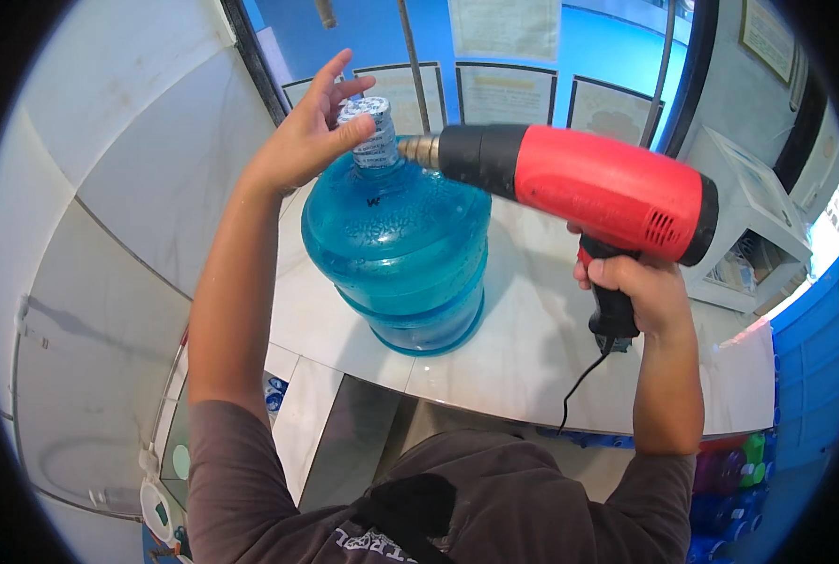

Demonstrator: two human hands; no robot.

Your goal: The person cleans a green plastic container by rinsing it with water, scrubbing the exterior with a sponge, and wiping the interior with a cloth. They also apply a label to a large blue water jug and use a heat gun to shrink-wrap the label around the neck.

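A large blue plastic water jug point(398, 247) stands upright on the white tiled counter point(532, 331). Its neck and cap are wrapped in a printed plastic seal point(375, 144). My left hand point(324, 120) is at the seal, fingers spread, the thumb in front of it; whether it touches cannot be told. In my right hand point(634, 285) is the black handle of a red and black heat gun point(602, 183), its metal nozzle pointing left at the lower part of the seal. A black cord hangs from the handle.
Framed notices point(507, 95) stand behind the counter, with metal rods in front. A white cabinet point(743, 247) with an opening is at the right rear. Coloured plastic bottles point(729, 486) are below the counter at lower right. A tiled wall point(109, 282) rises at left.
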